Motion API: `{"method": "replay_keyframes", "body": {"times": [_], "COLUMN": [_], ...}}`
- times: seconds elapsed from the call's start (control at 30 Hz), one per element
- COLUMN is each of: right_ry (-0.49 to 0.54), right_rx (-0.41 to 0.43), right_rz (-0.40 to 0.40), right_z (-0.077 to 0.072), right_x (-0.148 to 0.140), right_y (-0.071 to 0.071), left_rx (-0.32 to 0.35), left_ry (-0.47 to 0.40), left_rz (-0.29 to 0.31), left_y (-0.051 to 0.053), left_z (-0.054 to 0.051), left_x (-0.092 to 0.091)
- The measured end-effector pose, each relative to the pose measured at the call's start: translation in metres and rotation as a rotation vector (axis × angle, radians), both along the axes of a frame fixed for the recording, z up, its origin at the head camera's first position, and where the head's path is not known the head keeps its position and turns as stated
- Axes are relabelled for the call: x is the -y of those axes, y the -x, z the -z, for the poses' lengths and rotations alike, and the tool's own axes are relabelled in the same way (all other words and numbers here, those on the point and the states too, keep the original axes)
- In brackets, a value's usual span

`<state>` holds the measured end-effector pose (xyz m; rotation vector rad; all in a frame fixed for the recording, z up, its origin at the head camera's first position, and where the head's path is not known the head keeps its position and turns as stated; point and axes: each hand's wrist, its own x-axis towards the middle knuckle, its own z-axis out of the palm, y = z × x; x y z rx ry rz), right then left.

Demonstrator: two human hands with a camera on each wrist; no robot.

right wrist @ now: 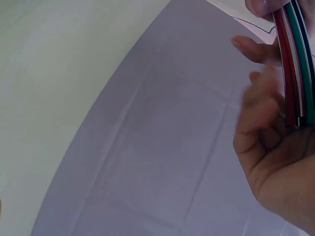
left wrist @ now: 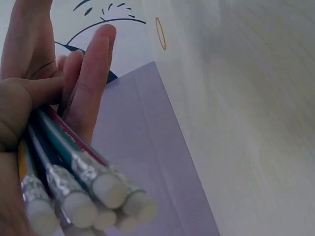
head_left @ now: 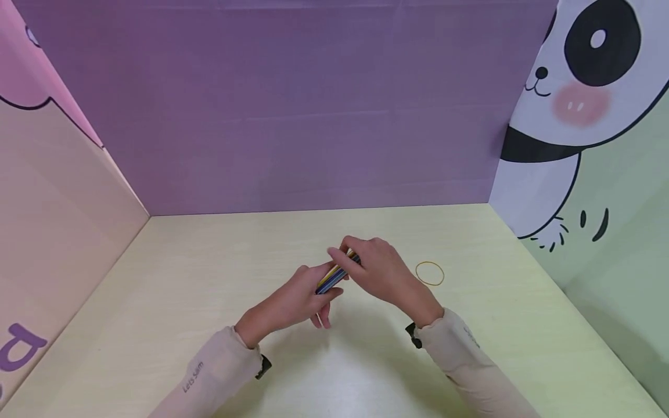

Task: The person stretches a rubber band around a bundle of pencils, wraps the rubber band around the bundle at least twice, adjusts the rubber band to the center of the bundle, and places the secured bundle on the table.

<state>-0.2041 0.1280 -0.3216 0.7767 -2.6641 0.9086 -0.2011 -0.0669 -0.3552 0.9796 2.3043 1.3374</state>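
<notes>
A bundle of several pencils [head_left: 332, 278] is held slantwise between both hands above the table. My left hand [head_left: 303, 295] grips its lower left part, with the thumb along the near side. At the upper right end, the fingers of my right hand [head_left: 380, 268] bend round the bundle. White erasers [left wrist: 109, 191] in silvery ferrules fan slightly apart in the left wrist view. Red, green and dark barrels [right wrist: 294, 64] show in the right wrist view, their flat ends beside my right palm. A thin yellow rubber band [head_left: 428, 262] lies on the table, right of my right hand.
The pale wooden table [head_left: 198, 267] meets a purple back panel [head_left: 324, 116]. A pink-toned panel [head_left: 57, 220] stands at the left, and a green panel [head_left: 627, 232] with a panda picture stands at the right.
</notes>
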Motion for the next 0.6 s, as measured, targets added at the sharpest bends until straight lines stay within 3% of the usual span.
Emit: {"method": "replay_keyframes", "body": {"times": [0.13, 0.23, 0.37, 0.5, 0.6], "right_ry": [0.101, 0.196, 0.235, 0.261, 0.29], "right_rx": [0.093, 0.128, 0.033, -0.064, -0.069], "right_rz": [0.016, -0.017, -0.017, 0.028, 0.054], "right_z": [0.003, 0.006, 0.01, 0.015, 0.015], "right_x": [0.002, 0.004, 0.007, 0.011, 0.013], "right_y": [0.001, 0.003, 0.005, 0.008, 0.009], "left_rx": [-0.172, -0.357, -0.579, -0.666, -0.692], "left_ry": [0.102, 0.184, 0.293, 0.382, 0.425], "left_rz": [-0.018, -0.08, -0.219, -0.363, -0.434], "left_y": [0.001, 0.002, 0.002, 0.001, 0.001], "left_z": [0.0, -0.001, -0.003, -0.003, -0.001], "left_x": [0.002, 0.004, 0.004, 0.002, 0.0]}}
